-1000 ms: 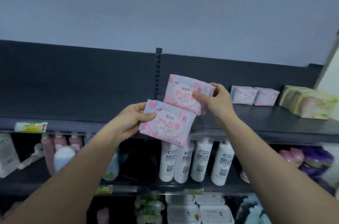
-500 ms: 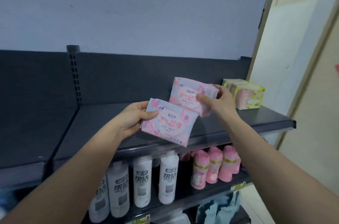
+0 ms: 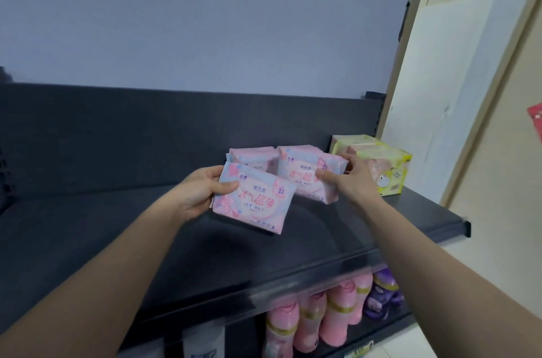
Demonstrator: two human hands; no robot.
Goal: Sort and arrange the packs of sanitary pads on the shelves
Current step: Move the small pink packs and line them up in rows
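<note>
My left hand (image 3: 202, 193) pinches the left pack (image 3: 253, 200) by its upper left corner, thumb across the front and fingers hidden behind, just left of the frame's middle. My right hand (image 3: 349, 181) is clamped on the right end of the right pack (image 3: 305, 178), thumb on the printed face and fingers curled round the far edge. Both pink packs are tilted with their faces toward me, the left one lower and overlapping the other's corner; I cannot tell whether they touch. The left pack hangs clear above the shelf (image 3: 117, 225). The right pack's lower edge looks close to the board, though I cannot say it rests there. Directly behind them, against the dark back panel, stand shelved packs (image 3: 252, 156) of the same pink kind, and just right of my right hand sits a yellow pack (image 3: 387, 172). I judge the step to be setting these two beside their like. I would place the right pack first, easing it down upright in line with the shelved packs, face outward, and let go only once it stands, since soft wrap slumps. The knuckles should steer clear of the yellow pack, and the left pack should hang back so it does not nudge the row. Pink bottles (image 3: 311, 319) fill the lower right of the frame.
</note>
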